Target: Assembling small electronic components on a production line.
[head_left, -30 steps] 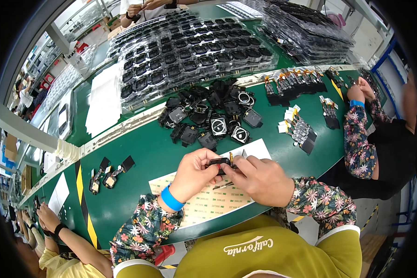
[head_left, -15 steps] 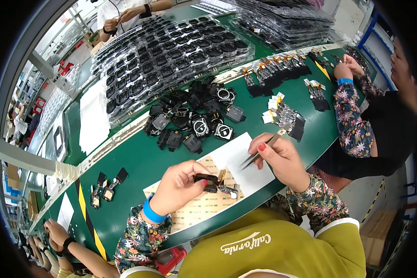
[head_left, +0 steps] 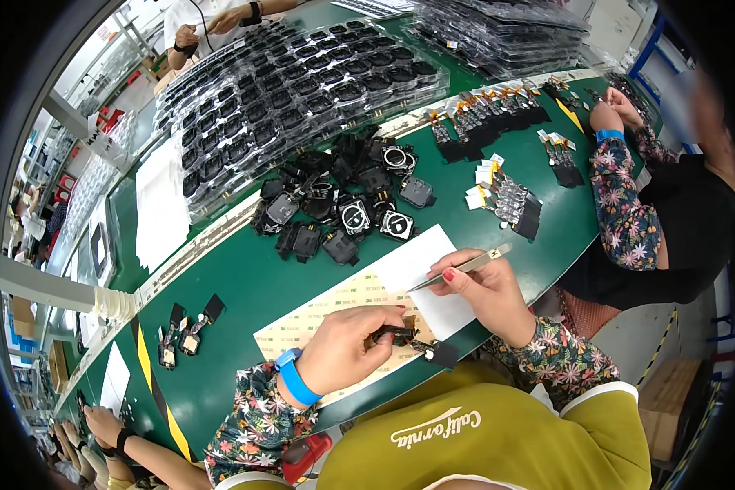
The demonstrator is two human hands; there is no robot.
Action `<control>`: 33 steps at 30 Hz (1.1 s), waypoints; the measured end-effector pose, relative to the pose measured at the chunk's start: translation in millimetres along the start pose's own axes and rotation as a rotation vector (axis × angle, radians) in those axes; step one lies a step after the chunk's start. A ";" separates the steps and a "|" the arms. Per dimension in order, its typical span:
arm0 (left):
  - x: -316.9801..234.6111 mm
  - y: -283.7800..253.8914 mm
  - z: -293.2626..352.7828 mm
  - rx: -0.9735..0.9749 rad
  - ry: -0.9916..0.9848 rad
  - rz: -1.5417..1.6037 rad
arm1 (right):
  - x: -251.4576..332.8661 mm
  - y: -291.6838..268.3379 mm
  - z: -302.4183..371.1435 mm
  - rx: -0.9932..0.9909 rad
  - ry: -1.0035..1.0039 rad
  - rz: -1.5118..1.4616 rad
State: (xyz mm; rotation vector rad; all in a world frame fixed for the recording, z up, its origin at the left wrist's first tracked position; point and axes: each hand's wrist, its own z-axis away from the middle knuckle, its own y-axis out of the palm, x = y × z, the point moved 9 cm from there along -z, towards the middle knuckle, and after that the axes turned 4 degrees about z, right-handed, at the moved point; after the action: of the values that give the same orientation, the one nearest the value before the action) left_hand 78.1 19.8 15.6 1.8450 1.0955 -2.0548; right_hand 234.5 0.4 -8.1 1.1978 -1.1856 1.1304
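Note:
My left hand (head_left: 345, 349) pinches a small black device housing (head_left: 390, 333) near the front edge of the table. From the housing hangs a flex-cable part (head_left: 423, 349), whose square black end piece (head_left: 443, 355) points to the right. My fingers hide much of the housing. In my right hand (head_left: 492, 300) is a pair of metal tweezers (head_left: 465, 268), held between thumb and fingers. Their tips point left, a little above the held housing and apart from it. Below lie a printed yellowish sheet (head_left: 310, 322) and a white sheet of paper (head_left: 425, 257).
A heap of black housings (head_left: 327, 208) lies beyond the sheets. Clear trays of black parts (head_left: 294, 90) fill the far side. Flex-cable parts (head_left: 510, 200) lie at the right, two more (head_left: 189, 336) at the left. A co-worker's hands (head_left: 612, 114) work at the far right.
My left hand has moved right and turned over the housing, and the black end piece now shows. My right hand has shifted slightly down, with the tweezers lying flatter and their tips further left.

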 end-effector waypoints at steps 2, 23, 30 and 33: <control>-8.9 1.3 -2.3 -0.001 0.064 -0.067 | 3.4 0.3 0.4 -0.019 -0.015 0.024; 47.3 -21.9 1.9 -0.349 -0.302 0.774 | 18.3 21.0 -11.8 -0.024 0.136 -0.493; 42.5 -19.9 1.9 -0.391 -0.272 0.829 | 29.7 22.7 -4.2 -0.079 -0.065 -0.056; 42.8 -19.2 1.2 -0.404 -0.273 0.837 | 36.2 27.0 0.3 -0.110 -0.207 0.009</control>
State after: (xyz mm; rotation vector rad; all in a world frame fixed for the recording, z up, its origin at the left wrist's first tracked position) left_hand 56.7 47.2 -15.9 1.4105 0.4765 -1.4025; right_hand 209.8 1.5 29.6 1.2480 -1.3930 0.9513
